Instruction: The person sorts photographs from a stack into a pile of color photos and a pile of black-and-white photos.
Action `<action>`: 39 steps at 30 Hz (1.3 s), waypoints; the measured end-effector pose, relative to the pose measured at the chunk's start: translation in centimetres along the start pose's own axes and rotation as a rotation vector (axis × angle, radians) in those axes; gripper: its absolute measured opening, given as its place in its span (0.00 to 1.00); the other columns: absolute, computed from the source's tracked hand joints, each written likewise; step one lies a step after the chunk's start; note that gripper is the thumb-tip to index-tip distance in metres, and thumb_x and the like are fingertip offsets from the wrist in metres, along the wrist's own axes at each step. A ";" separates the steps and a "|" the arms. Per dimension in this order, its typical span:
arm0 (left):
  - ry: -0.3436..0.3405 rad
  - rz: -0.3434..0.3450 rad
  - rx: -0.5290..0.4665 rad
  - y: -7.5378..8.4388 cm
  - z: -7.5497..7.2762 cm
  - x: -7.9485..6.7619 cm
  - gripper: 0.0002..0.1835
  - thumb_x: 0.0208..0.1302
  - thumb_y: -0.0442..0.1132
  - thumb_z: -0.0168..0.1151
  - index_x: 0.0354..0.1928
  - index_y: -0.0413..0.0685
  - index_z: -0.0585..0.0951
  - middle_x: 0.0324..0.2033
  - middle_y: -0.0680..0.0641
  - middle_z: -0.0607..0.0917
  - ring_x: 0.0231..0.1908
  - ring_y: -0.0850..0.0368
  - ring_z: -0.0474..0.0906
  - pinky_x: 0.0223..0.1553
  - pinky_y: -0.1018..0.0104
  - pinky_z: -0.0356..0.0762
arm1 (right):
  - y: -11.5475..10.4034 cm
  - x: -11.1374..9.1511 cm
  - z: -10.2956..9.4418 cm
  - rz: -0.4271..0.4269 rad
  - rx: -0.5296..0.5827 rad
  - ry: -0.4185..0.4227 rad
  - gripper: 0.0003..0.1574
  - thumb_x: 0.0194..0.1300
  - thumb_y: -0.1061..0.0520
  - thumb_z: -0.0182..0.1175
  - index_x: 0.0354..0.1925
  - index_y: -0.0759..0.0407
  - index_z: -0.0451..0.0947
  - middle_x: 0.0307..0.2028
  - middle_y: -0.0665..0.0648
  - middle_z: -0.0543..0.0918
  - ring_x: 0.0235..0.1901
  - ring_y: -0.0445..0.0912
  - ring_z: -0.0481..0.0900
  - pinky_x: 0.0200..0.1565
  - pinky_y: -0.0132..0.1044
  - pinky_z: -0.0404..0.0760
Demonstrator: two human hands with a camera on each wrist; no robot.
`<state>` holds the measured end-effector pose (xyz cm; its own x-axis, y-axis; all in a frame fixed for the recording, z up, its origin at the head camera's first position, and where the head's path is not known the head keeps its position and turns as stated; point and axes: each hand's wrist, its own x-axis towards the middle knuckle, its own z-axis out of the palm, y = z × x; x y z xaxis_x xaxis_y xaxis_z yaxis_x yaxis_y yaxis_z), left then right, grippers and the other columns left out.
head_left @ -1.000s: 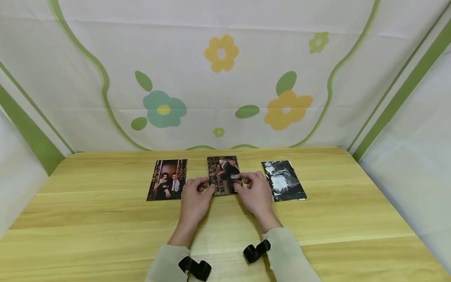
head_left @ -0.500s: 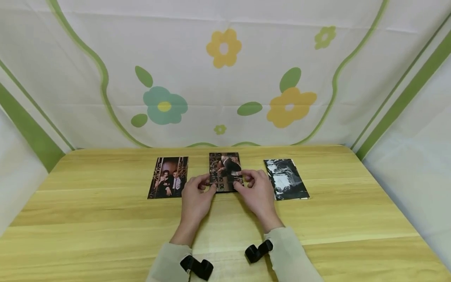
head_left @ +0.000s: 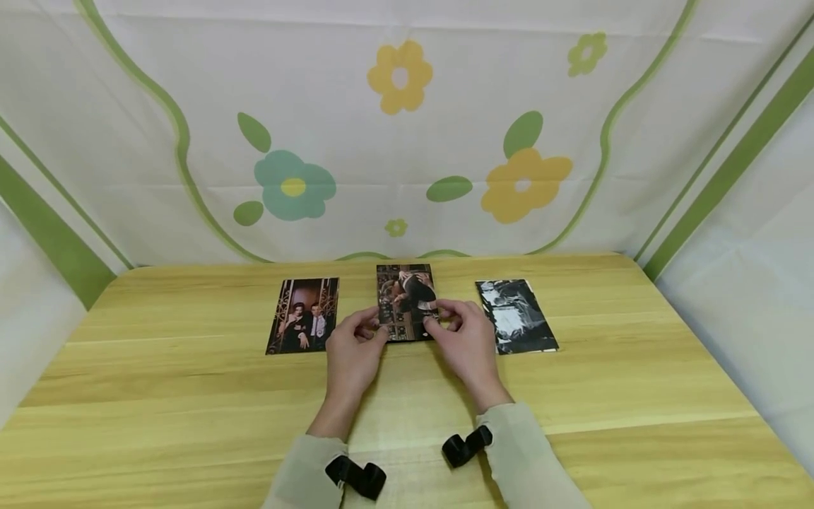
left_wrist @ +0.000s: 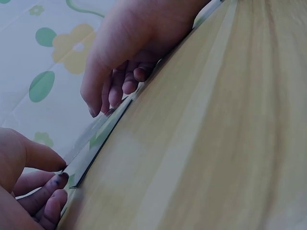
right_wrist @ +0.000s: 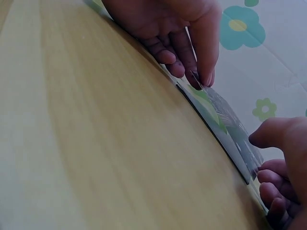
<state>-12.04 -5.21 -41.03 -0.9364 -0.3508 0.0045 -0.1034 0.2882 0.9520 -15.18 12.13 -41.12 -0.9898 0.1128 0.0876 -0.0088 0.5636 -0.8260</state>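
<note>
My left hand (head_left: 356, 350) and right hand (head_left: 464, 341) pinch the lower left and right edges of a glossy photo card (head_left: 405, 297), which shows dark-clad figures turned sideways. In the right wrist view, my right thumb (right_wrist: 266, 134) is over the bent, shiny card (right_wrist: 229, 110) and the other fingers are below it. Beneath it, close to the tabletop, a second thin card with a dark edge (right_wrist: 216, 134) shows. The left wrist view has my left thumb and forefinger meeting at the near corner of the card.
A photo card of two people (head_left: 304, 318) lies to the left on the wooden table (head_left: 407, 424). A black-and-white photo card (head_left: 518, 318), with pale edges showing beneath, lies to the right. A flower-printed cloth (head_left: 356, 141) hangs behind the table's back edge.
Both hands keep their pinch on the middle photo card, which has shifted slightly away and straightened a little. The side cards stay put; the head view has tilted slightly.
</note>
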 end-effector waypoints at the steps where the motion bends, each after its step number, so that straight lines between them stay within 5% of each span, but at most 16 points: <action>1: 0.001 0.000 -0.002 0.0 0.0 0.0 0.17 0.67 0.30 0.70 0.57 0.43 0.89 0.41 0.41 0.90 0.39 0.53 0.81 0.42 0.66 0.77 | 0.0 0.0 0.0 -0.004 0.003 0.001 0.24 0.62 0.52 0.77 0.57 0.50 0.89 0.44 0.53 0.85 0.37 0.45 0.78 0.43 0.39 0.76; 23: -0.029 -0.010 -0.033 0.0 0.4 0.0 0.16 0.73 0.37 0.68 0.59 0.42 0.88 0.44 0.41 0.89 0.42 0.53 0.81 0.46 0.64 0.78 | 0.4 0.0 -0.2 0.039 0.087 0.019 0.23 0.63 0.55 0.76 0.58 0.48 0.89 0.46 0.54 0.87 0.40 0.46 0.82 0.45 0.38 0.80; 39: -0.003 -0.038 -0.036 0.1 -0.1 0.0 0.19 0.68 0.36 0.73 0.60 0.43 0.87 0.43 0.43 0.89 0.41 0.52 0.82 0.46 0.63 0.80 | 0.1 -0.1 0.0 0.008 0.110 0.011 0.21 0.65 0.57 0.75 0.56 0.47 0.90 0.45 0.54 0.87 0.39 0.44 0.82 0.42 0.33 0.80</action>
<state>-12.00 -5.21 -40.88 -0.9332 -0.3578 -0.0329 -0.1270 0.2427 0.9618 -15.12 12.15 -41.18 -0.9883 0.1262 0.0861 -0.0170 0.4697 -0.8827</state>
